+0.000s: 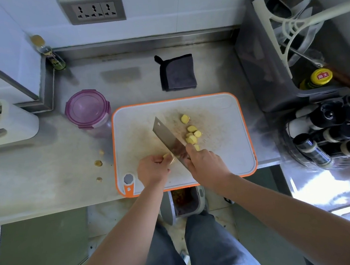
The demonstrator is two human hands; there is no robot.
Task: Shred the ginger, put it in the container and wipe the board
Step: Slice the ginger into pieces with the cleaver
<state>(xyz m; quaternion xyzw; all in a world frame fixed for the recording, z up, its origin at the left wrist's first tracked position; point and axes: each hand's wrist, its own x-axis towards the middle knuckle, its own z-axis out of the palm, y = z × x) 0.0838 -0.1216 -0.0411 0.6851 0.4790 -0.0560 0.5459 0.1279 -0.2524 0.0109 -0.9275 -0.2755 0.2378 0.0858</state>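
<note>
Centre of the frame, on a steel counter (34, 179): one white cutting board (210, 107) with an orange rim, its surface stained.
- Knife (167, 136): broad blade, lying diagonally from the board's upper middle down toward its lower edge. The handle is hidden inside the right hand (205, 163), whose fingers curl round it, with one finger reaching up along the blade.
- Ginger piece (168, 155): at the lower middle of the board, just left of the blade. The left hand (153, 169) holds it with curled fingers.
- Ginger slices (191, 133): a loose cluster on the board, right of the blade.
- Ginger scraps (98, 163): three, on the counter left of the board.
- Container (87, 109): round, with a purple lid on, touching the board's upper left corner.
- Cloth (177, 72): dark grey, folded, above the board.
- Dark bottles (331, 133): in a rack at the right of the frame.
- Yellow-capped bottle (320, 77): in a grey tub above that rack.
</note>
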